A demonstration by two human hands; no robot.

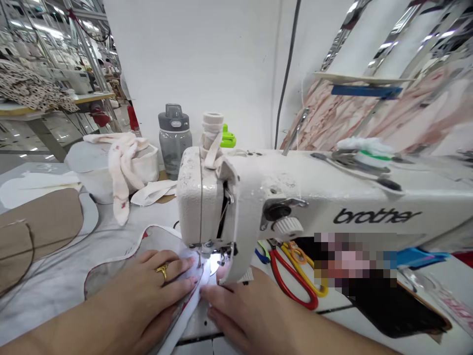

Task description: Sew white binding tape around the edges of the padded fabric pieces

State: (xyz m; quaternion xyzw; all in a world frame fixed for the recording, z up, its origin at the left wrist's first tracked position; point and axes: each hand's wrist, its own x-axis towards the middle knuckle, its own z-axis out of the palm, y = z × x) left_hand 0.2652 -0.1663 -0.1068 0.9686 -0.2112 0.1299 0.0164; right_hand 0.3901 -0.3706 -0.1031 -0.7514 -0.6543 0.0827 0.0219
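My left hand (pixel 151 288), with a gold ring on one finger, lies flat with fingers stretched on a grey-white fabric piece (pixel 118 264) edged in red, just left of the needle. My right hand (pixel 246 308) rests on the machine bed in front of the presser foot (pixel 221 256), fingertips pressed to the fabric's folded edge (pixel 194 301). The white Brother sewing machine (pixel 295 197) stands over both hands, its lamp lighting the needle area.
Red-handled and yellow-handled scissors (pixel 295 281) lie right of the needle. A grey water bottle (pixel 174 138), a white bin draped with cloth strips (pixel 121 167), brown pattern pieces (pixel 37 227) and a dark phone-like slab (pixel 399 308) sit around the table.
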